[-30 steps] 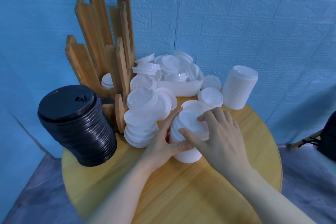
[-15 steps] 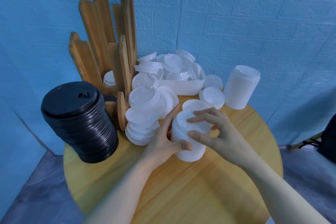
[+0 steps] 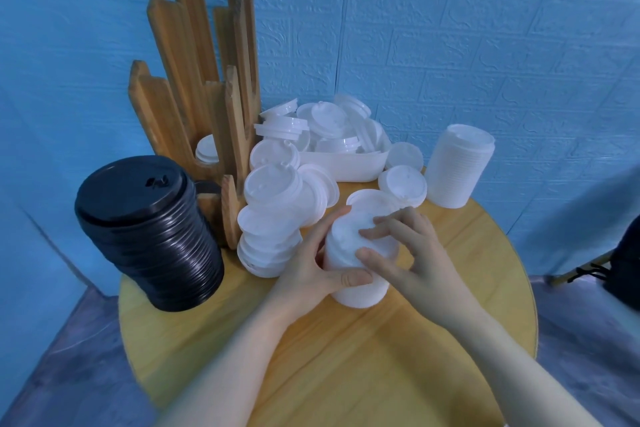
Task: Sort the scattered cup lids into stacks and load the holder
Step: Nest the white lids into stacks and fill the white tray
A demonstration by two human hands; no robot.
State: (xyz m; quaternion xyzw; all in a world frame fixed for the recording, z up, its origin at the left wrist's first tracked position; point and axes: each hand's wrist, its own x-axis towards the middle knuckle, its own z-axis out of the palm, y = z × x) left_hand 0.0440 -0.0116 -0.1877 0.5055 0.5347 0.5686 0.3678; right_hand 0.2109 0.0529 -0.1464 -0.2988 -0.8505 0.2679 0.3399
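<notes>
My left hand [image 3: 311, 270] has its grip wrapped around a short stack of white lids [image 3: 360, 253] standing near the middle of the surface [image 3: 346, 357], thumb across the near side and fingers curved around the left side. My right hand [image 3: 412, 253] meets the same stack from the right: fingers spread and bent, fingertips pressing on the top lid and the thumb against the stack's upper front, a fairly wide grip closed on the top of it.

The lids are thin, round, matte white plastic with raised rims. The surface is a round wooden top with a visible grain, pale yellow-brown.

To the left of my stack, loose white lids [image 3: 277, 204] lie in a leaning, overlapping heap. Behind them a shallow white tray [image 3: 346, 166] holds more white lids piled at angles. A tall, neat white stack [image 3: 457, 166] stands at the far right edge, ribbed by its lid rims. A tall black lid stack [image 3: 149, 236] stands at the left edge, glossy and ribbed, leaning slightly.

The wooden holder [image 3: 194, 80] rises at the back left, made of upright slats of different heights; one white lid sits low inside one of its slots.
</notes>
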